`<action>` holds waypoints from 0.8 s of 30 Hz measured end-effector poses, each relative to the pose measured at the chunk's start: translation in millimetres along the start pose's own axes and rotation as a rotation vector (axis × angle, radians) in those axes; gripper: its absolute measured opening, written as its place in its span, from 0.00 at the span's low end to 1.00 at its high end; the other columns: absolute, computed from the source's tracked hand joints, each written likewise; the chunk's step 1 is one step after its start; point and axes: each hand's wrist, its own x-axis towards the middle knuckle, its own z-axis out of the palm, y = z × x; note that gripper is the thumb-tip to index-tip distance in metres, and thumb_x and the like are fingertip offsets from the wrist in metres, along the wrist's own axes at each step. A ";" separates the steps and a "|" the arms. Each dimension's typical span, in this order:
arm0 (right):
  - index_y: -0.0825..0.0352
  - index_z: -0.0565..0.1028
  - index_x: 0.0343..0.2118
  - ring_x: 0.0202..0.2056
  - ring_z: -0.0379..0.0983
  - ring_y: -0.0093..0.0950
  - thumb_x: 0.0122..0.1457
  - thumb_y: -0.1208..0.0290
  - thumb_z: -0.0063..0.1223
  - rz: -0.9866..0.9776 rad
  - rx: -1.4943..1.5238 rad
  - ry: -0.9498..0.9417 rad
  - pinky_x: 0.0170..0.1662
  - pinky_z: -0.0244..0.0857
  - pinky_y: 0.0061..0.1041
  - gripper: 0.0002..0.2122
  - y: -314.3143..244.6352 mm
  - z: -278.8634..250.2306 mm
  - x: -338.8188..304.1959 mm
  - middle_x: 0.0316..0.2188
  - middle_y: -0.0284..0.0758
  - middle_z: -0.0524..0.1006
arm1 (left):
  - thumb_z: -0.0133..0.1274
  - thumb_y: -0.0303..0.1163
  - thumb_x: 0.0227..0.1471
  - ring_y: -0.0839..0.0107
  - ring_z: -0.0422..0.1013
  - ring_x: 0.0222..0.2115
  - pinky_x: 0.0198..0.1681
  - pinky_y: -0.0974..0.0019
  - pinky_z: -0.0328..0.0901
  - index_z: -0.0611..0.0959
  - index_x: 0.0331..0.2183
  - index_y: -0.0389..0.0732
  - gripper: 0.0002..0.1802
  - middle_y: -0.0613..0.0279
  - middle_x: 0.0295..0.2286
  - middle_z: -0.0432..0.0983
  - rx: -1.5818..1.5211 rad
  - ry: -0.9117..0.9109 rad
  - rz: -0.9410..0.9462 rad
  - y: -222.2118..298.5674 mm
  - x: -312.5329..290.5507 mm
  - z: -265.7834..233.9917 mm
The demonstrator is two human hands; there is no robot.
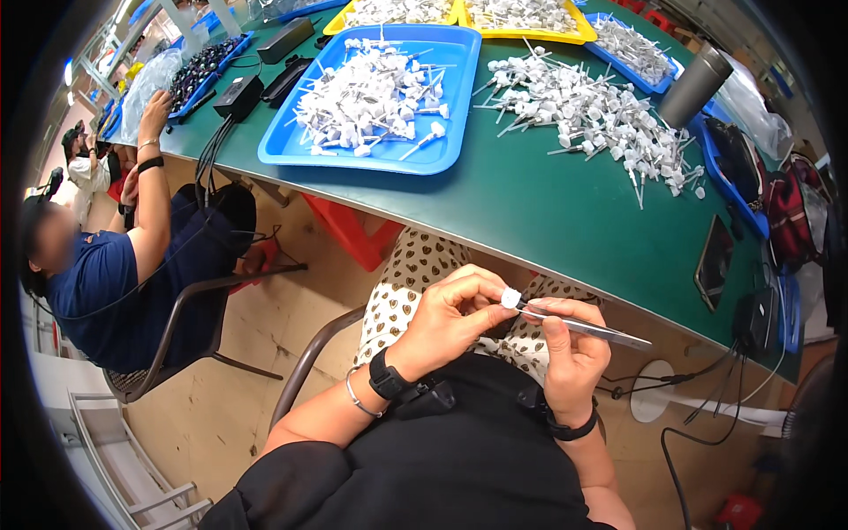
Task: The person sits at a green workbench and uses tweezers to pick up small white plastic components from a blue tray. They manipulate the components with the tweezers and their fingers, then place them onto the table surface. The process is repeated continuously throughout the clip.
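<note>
Above my lap, in front of the table edge, my left hand (453,320) pinches a small white plastic cap (511,298) between thumb and fingertips. My right hand (572,349) is closed around slim silver tweezers (609,333), whose narrow end meets the cap. Whether the tips grip the cap or only touch it is too small to tell. Beyond the table edge, a blue tray (371,159) holds many white caps with thin stems. A loose pile of the same capped pieces (609,110) lies on the green tabletop to its right.
Yellow trays (579,31) of similar pieces stand at the back. A grey metal flask (696,87), a phone (714,262) and a maroon bag (792,212) are at the right. Black cables hang off both sides. A co-worker (115,265) sits at the left, reaching toward a tray of dark parts (201,72).
</note>
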 end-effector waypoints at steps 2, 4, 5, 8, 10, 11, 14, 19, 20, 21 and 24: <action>0.74 0.72 0.43 0.42 0.78 0.28 0.63 0.80 0.54 -0.013 -0.018 0.005 0.48 0.73 0.25 0.07 0.9 1.1 -0.9 0.41 0.43 0.79 | 0.62 0.22 0.53 0.84 0.71 0.27 0.29 0.79 0.66 0.84 0.34 0.36 0.05 0.67 0.33 0.77 0.075 -0.007 0.033 -3.6 0.0 -2.7; 0.74 0.73 0.43 0.42 0.78 0.28 0.63 0.80 0.54 -0.026 -0.041 0.011 0.48 0.73 0.25 0.07 2.2 1.6 -1.3 0.41 0.42 0.79 | 0.63 0.23 0.52 0.84 0.70 0.27 0.28 0.79 0.63 0.84 0.34 0.37 0.06 0.67 0.33 0.77 0.102 -0.015 0.023 -2.2 -0.3 -2.2; 0.74 0.73 0.43 0.42 0.78 0.28 0.63 0.80 0.54 -0.033 -0.055 0.013 0.47 0.73 0.25 0.07 3.5 1.6 -1.5 0.40 0.42 0.79 | 0.63 0.23 0.52 0.85 0.69 0.27 0.27 0.79 0.62 0.84 0.34 0.37 0.06 0.67 0.33 0.77 0.116 -0.020 0.017 -1.6 -0.4 -1.8; 0.74 0.74 0.42 0.42 0.78 0.28 0.63 0.80 0.55 -0.052 -0.124 0.012 0.47 0.73 0.24 0.07 8.0 0.6 -2.7 0.40 0.41 0.79 | 0.64 0.24 0.52 0.83 0.70 0.27 0.27 0.78 0.63 0.84 0.34 0.37 0.06 0.66 0.33 0.77 0.139 -0.028 0.027 -2.5 0.1 -1.1; 0.74 0.73 0.42 0.42 0.78 0.29 0.63 0.80 0.54 -0.062 -0.177 -0.004 0.47 0.73 0.26 0.06 9.0 -0.3 -3.1 0.40 0.42 0.79 | 0.64 0.24 0.51 0.82 0.70 0.27 0.27 0.77 0.63 0.84 0.34 0.36 0.06 0.66 0.32 0.77 0.191 -0.034 0.083 -3.4 1.1 -1.1; 0.73 0.72 0.42 0.41 0.78 0.29 0.64 0.79 0.52 -0.068 -0.202 -0.017 0.47 0.74 0.27 0.06 9.0 -0.9 -2.9 0.40 0.42 0.78 | 0.64 0.24 0.51 0.81 0.71 0.27 0.27 0.77 0.64 0.84 0.34 0.36 0.06 0.65 0.32 0.77 0.217 -0.037 0.112 -4.0 1.3 -1.1; 0.73 0.71 0.42 0.40 0.79 0.30 0.65 0.79 0.50 -0.062 -0.208 -0.021 0.47 0.75 0.28 0.05 7.8 -0.1 -2.2 0.40 0.43 0.78 | 0.64 0.23 0.51 0.79 0.71 0.28 0.28 0.76 0.65 0.84 0.34 0.36 0.06 0.64 0.32 0.77 0.247 -0.037 0.126 -7.0 1.3 -1.1; 0.74 0.71 0.42 0.40 0.79 0.30 0.66 0.79 0.50 -0.046 -0.185 -0.007 0.45 0.76 0.27 0.05 4.5 2.5 -2.0 0.40 0.43 0.78 | 0.63 0.23 0.51 0.79 0.72 0.28 0.28 0.75 0.66 0.84 0.34 0.35 0.06 0.63 0.31 0.77 0.246 -0.031 0.137 -6.4 0.8 0.1; 0.74 0.71 0.42 0.39 0.79 0.30 0.66 0.79 0.50 -0.051 -0.193 -0.011 0.45 0.76 0.27 0.05 5.2 1.9 -1.8 0.40 0.43 0.78 | 0.63 0.23 0.51 0.79 0.72 0.28 0.27 0.74 0.66 0.83 0.33 0.35 0.06 0.63 0.31 0.76 0.249 -0.029 0.143 -6.7 0.9 0.4; 0.74 0.71 0.42 0.39 0.79 0.30 0.66 0.79 0.49 -0.057 -0.200 -0.014 0.45 0.76 0.27 0.05 5.7 1.4 -1.8 0.40 0.43 0.78 | 0.63 0.23 0.51 0.79 0.71 0.27 0.27 0.75 0.66 0.83 0.33 0.35 0.06 0.63 0.31 0.76 0.249 -0.028 0.147 -6.6 0.9 0.7; 0.74 0.71 0.41 0.39 0.79 0.29 0.66 0.80 0.49 -0.066 -0.242 -0.023 0.44 0.76 0.26 0.04 7.1 0.4 -2.3 0.39 0.43 0.78 | 0.63 0.23 0.51 0.80 0.71 0.26 0.26 0.75 0.66 0.83 0.33 0.35 0.05 0.64 0.30 0.76 0.261 -0.021 0.155 -6.6 0.6 1.2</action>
